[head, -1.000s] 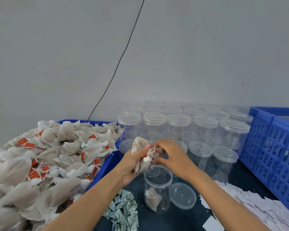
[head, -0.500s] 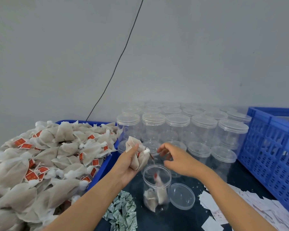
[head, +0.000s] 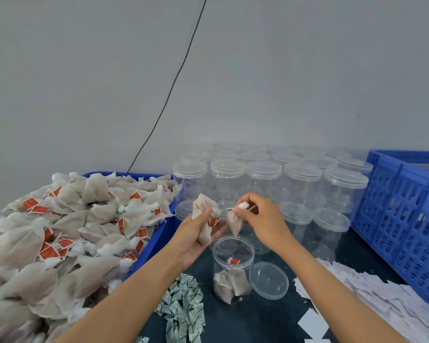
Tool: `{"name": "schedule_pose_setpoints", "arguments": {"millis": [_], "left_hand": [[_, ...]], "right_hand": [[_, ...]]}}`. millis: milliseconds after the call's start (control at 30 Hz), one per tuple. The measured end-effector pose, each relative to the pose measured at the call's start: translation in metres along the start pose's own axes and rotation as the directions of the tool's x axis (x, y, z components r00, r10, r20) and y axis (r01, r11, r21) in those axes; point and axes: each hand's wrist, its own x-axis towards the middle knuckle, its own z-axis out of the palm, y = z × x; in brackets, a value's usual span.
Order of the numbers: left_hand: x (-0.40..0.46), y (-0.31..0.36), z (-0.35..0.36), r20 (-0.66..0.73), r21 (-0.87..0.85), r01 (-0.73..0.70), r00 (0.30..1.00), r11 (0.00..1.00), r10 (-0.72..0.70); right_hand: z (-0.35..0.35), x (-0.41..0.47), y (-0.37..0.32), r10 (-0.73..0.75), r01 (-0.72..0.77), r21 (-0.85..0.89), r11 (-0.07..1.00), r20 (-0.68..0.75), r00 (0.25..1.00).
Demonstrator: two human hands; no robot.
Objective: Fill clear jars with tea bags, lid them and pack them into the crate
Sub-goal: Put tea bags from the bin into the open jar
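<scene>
An open clear jar (head: 233, 268) stands on the dark table with a few tea bags at its bottom. Its loose lid (head: 270, 280) lies to its right. My left hand (head: 198, 233) grips a small bunch of tea bags (head: 203, 214) just above and left of the jar mouth. My right hand (head: 260, 219) pinches a single tea bag (head: 234, 222) by its knotted top, and the bag hangs point down over the jar's opening. A blue tray (head: 159, 233) heaped with tea bags (head: 60, 231) fills the left side. The blue crate (head: 404, 219) stands at the right.
Several lidded empty clear jars (head: 265, 179) stand in rows behind my hands. Green-and-white sachets (head: 183, 310) lie in a pile in front of the open jar. White paper slips (head: 372, 293) are scattered at the lower right. A black cable (head: 174, 82) runs down the grey wall.
A tea bag dropped into the jar. My right hand has since pulled another bag from the bunch in my left hand and now holds it over the jar mouth.
</scene>
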Motion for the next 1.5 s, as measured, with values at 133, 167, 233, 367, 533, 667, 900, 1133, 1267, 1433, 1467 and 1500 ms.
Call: {"name": "schedule_pose_setpoints", "arguments": {"millis": [133, 167, 233, 367, 533, 667, 900, 1133, 1267, 1433, 1467, 1500], "left_hand": [[0.003, -0.003, -0.004, -0.068, 0.202, -0.033, 0.997, 0.979, 0.048], [0.003, -0.004, -0.005, -0.067, 0.252, -0.039, 0.996, 0.967, 0.057], [0.003, -0.005, -0.005, -0.049, 0.334, -0.046, 0.997, 0.942, 0.066], [0.0, -0.006, -0.005, 0.024, 0.447, -0.081, 0.997, 0.891, 0.079], [-0.005, -0.008, -0.002, 0.126, 0.47, -0.12, 0.99, 0.875, 0.068], [-0.003, -0.005, -0.003, 0.063, 0.546, -0.111, 0.994, 0.831, 0.092], [-0.002, -0.004, -0.004, 0.021, 0.551, -0.087, 0.996, 0.83, 0.09], [-0.002, 0.001, -0.007, -0.047, 0.351, -0.025, 0.998, 0.936, 0.045], [0.001, -0.001, -0.006, -0.084, 0.248, 0.042, 0.996, 0.968, -0.021], [0.008, -0.01, 0.003, -0.187, 0.242, -0.023, 0.98, 0.97, 0.07], [0.008, -0.009, 0.004, -0.192, 0.212, -0.031, 0.979, 0.977, 0.072], [0.009, -0.008, 0.004, -0.194, 0.172, -0.031, 0.979, 0.985, 0.064]], "right_hand": [[-0.014, 0.004, 0.004, 0.057, -0.057, 0.007, 0.998, 0.048, 0.997], [-0.016, 0.004, 0.005, 0.068, -0.064, -0.042, 0.997, 0.112, 0.991], [-0.016, 0.002, 0.007, 0.11, -0.064, -0.173, 0.983, 0.273, 0.956], [-0.005, -0.001, 0.007, 0.1, -0.063, -0.146, 0.987, 0.267, 0.959], [0.005, 0.001, 0.002, -0.126, 0.148, -0.042, 0.988, 0.329, 0.936], [0.005, 0.004, 0.003, -0.205, 0.294, -0.187, 0.937, 0.388, 0.898], [0.006, 0.001, 0.011, -0.242, 0.291, -0.219, 0.932, 0.223, 0.944], [-0.002, 0.004, 0.012, 0.002, 0.011, -0.093, 0.996, 0.135, 0.991], [-0.002, -0.001, 0.01, 0.027, -0.019, -0.043, 0.999, 0.207, 0.978], [-0.001, -0.012, 0.008, 0.099, 0.039, -0.336, 0.941, 0.383, 0.918], [-0.001, -0.013, 0.007, 0.091, 0.106, -0.435, 0.894, 0.407, 0.909], [-0.001, -0.013, 0.006, 0.073, 0.165, -0.509, 0.845, 0.416, 0.906]]}}
